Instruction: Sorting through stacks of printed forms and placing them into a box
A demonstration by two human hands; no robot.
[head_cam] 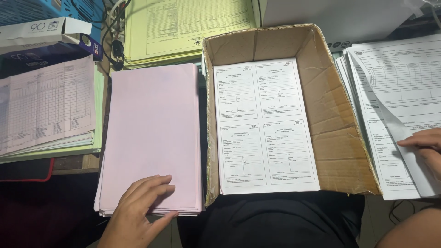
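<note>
My left hand rests flat, fingers spread, on the near edge of a stack of blank pink paper. At the right edge, my right hand presses its fingers on a lifted, curling white sheet atop a stack of white printed forms. Between the two stacks stands an open cardboard box with white printed forms lying flat inside, against its left wall.
A yellow stack of forms lies behind the pink stack. At the left sits a pile of pink and green forms, with a paper ream box behind it. Black cables hang nearby. My dark-clothed lap is below the box.
</note>
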